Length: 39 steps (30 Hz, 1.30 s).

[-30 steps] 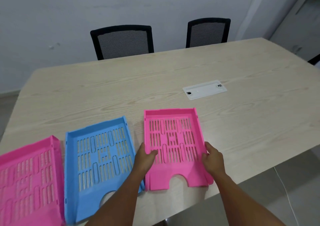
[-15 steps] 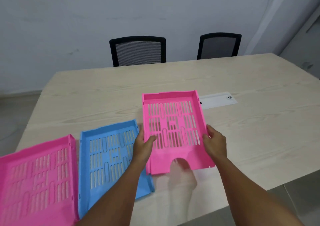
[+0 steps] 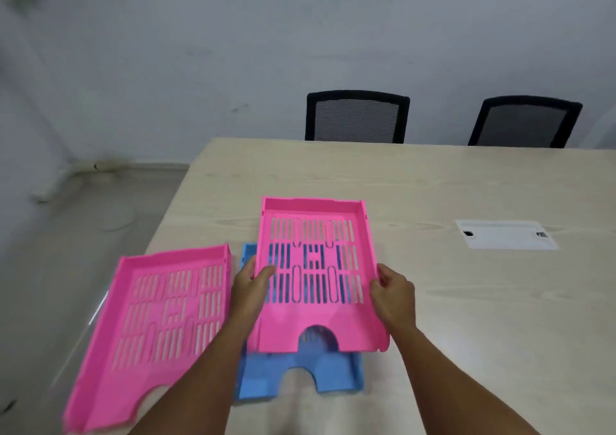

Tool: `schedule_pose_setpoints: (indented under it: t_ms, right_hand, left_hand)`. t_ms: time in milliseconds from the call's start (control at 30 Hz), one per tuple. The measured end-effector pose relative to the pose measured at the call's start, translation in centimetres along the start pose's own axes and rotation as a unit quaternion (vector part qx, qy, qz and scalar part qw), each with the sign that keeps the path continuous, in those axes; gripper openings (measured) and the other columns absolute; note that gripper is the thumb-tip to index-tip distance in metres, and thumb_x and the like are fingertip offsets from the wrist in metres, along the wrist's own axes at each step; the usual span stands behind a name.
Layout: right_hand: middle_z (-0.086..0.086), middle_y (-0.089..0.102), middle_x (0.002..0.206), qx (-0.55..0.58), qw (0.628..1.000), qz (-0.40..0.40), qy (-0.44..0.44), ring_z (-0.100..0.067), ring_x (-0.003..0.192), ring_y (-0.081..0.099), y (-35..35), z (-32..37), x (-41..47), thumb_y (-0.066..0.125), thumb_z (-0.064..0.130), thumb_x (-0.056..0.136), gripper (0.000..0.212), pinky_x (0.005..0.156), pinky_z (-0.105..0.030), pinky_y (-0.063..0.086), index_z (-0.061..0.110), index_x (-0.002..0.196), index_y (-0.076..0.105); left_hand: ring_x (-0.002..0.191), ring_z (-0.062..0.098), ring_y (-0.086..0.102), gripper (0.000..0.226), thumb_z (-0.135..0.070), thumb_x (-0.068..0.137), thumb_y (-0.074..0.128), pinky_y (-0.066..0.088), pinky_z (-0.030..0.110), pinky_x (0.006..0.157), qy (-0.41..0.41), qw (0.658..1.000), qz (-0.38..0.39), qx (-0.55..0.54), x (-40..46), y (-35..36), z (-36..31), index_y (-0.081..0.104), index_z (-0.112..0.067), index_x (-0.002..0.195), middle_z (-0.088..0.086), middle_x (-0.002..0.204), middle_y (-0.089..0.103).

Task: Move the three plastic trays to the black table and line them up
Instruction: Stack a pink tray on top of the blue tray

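On the light wooden table (image 3: 466, 301), three slotted plastic trays are present: two pink, one blue. Pink tray one (image 3: 320, 314) is held above the table surface at the centre of the view, tilted slightly, its cut-out edge toward the person. The left hand (image 3: 250, 288) grips its left wall, thumb on top of the slotted floor; the right hand (image 3: 393, 296) grips its right wall in the same way. The blue tray (image 3: 300, 373) lies flat directly beneath, mostly covered, its near edge projecting at 6 o'clock. Pink tray two (image 3: 156, 328) lies flat at 9 o'clock of the held tray, at the table's left edge. One white cable hatch (image 3: 505, 234) sits at 2 o'clock. Two black mesh chairs (image 3: 356, 116) stand at 12 to 1 o'clock, behind the far edge.
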State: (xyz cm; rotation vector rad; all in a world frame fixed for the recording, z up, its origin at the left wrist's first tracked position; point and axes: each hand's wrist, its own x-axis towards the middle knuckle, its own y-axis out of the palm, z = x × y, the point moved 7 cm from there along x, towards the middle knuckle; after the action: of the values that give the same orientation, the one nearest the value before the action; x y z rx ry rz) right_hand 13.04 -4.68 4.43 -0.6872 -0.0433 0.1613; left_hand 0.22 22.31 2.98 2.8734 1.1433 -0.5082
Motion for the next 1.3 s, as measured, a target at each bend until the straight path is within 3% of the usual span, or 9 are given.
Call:
schedule_pose_setpoints:
  t_ms: [367,433,533,600,733,900,967,1067,1300]
  right_hand:
    - [-0.004,0.075,0.075,-0.001,0.999,0.048,0.02,-0.023,0.064,0.069,4.9,0.8,-3.7,0.051,0.006,0.086,0.023,0.06,-0.034,0.058,0.012,0.089,0.073]
    - [-0.001,0.076,0.077,-0.002,0.998,0.055,0.027,-0.02,0.064,0.07,4.9,0.5,-4.0,0.05,0.006,0.087,0.026,0.059,-0.031,0.058,0.015,0.092,0.074]
    - [0.003,0.074,0.074,-0.011,0.998,0.058,0.029,-0.013,0.06,0.068,4.8,0.4,-4.2,0.05,0.005,0.089,0.028,0.052,-0.016,0.049,0.017,0.095,0.074]
    - [0.001,0.073,0.072,-0.018,0.998,0.056,0.032,-0.014,0.059,0.067,4.9,0.4,-4.1,0.048,0.005,0.09,0.027,0.052,-0.019,0.05,0.016,0.094,0.073]
    - [-0.006,0.072,0.077,-0.022,0.997,0.067,0.037,-0.022,0.064,0.067,5.6,0.2,-4.3,0.046,0.003,0.09,0.024,0.065,-0.038,0.059,0.014,0.097,0.066]
    - [-0.009,0.069,0.081,-0.027,0.997,0.07,0.035,-0.021,0.065,0.067,6.2,-0.2,-4.3,0.043,0.001,0.092,0.023,0.064,-0.035,0.058,0.009,0.103,0.062]
    - [-0.012,0.069,0.08,-0.026,0.997,0.06,0.032,-0.026,0.066,0.067,5.9,-0.2,-4.1,0.042,-0.001,0.092,0.024,0.067,-0.041,0.06,0.007,0.101,0.062]
    - [-0.012,0.068,0.075,-0.03,0.998,0.048,0.029,-0.026,0.064,0.067,5.1,-0.5,-3.8,0.041,-0.003,0.092,0.022,0.065,-0.043,0.061,0.006,0.094,0.062]
    - [-0.012,0.068,0.074,-0.027,0.998,0.052,0.034,-0.027,0.064,0.068,5.0,-0.9,-3.8,0.042,0.001,0.093,0.019,0.062,-0.04,0.061,0.005,0.089,0.061]
  left_hand:
    - [0.133,0.029,0.048,0.063,-0.027,0.092,0.061,0.036,0.045,0.11,-0.027,0.998,-0.01,0.055,-1.3,-5.9,3.4,0.038,-0.01,0.148,0.012,0.151,0.045]
    - [0.116,0.018,0.059,0.057,-0.028,0.093,0.06,0.043,0.038,0.102,-0.031,0.998,-0.005,0.061,-1.6,-5.5,3.9,0.042,-0.012,0.145,0.007,0.143,0.053]
    - [0.067,-0.018,0.056,0.044,-0.023,0.094,0.059,0.044,0.014,0.065,-0.026,0.998,-0.002,0.051,-1.9,-5.1,4.3,0.051,-0.016,0.137,-0.012,0.11,0.066]
    - [0.057,-0.021,0.057,0.045,-0.019,0.095,0.058,0.04,0.01,0.057,-0.031,0.998,-0.001,0.045,-2.0,-5.0,4.7,0.049,-0.015,0.139,-0.022,0.096,0.061]
    - [0.077,-0.015,0.051,0.056,-0.021,0.095,0.059,0.043,0.026,0.086,-0.032,0.998,0.016,0.042,-2.3,-5.0,4.9,0.039,-0.019,0.147,-0.014,0.112,0.056]
    - [0.082,-0.011,0.046,0.059,-0.024,0.095,0.059,0.037,0.032,0.09,-0.029,0.999,0.019,0.038,-2.6,-4.5,5.1,0.035,-0.024,0.149,-0.017,0.115,0.047]
    - [0.104,0.004,0.055,0.06,-0.026,0.095,0.059,0.037,0.036,0.099,-0.018,0.999,0.018,0.044,-2.5,-4.3,4.8,0.035,-0.024,0.149,-0.01,0.134,0.05]
    - [0.139,0.028,0.041,0.065,-0.03,0.094,0.06,0.034,0.049,0.112,-0.021,0.998,0.014,0.063,-2.3,-4.2,4.9,0.031,-0.021,0.152,0.007,0.156,0.038]
    - [0.136,0.032,0.046,0.066,-0.029,0.093,0.063,0.037,0.053,0.112,-0.019,0.998,0.017,0.055,-2.3,-4.1,5.3,0.034,-0.019,0.151,0.012,0.154,0.043]
